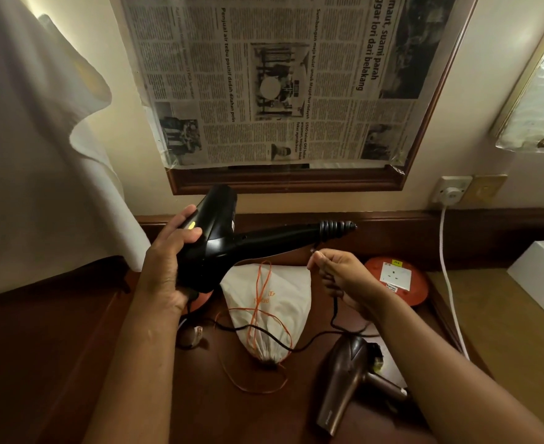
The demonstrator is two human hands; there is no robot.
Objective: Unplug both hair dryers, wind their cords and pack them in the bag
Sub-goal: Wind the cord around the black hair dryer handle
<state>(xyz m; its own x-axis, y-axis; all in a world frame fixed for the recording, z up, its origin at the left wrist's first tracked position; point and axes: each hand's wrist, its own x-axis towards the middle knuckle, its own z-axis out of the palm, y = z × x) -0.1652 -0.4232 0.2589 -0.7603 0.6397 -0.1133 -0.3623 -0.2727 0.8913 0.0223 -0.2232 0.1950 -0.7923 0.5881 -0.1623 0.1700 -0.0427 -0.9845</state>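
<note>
My left hand (pixel 165 267) grips the body of a black hair dryer (pixel 232 241), held above the dark wooden table (pixel 200 411) with its handle pointing right. My right hand (pixel 338 277) pinches the dryer's black cord (pixel 333 312) just below the handle's ribbed end; the cord trails down over the table and across a white drawstring bag (pixel 270 302) with orange strings. Its plug (pixel 197 333) lies on the table below my left wrist. A bronze hair dryer (pixel 347 379) lies at the lower right, partly behind my right forearm.
A red round extension socket (pixel 399 280) sits at the back right, with a white cable (pixel 450 283) running up to a wall socket (pixel 450 190). White cloth (pixel 33 155) hangs at the left. A newspaper-covered framed mirror (pixel 280 91) is on the wall.
</note>
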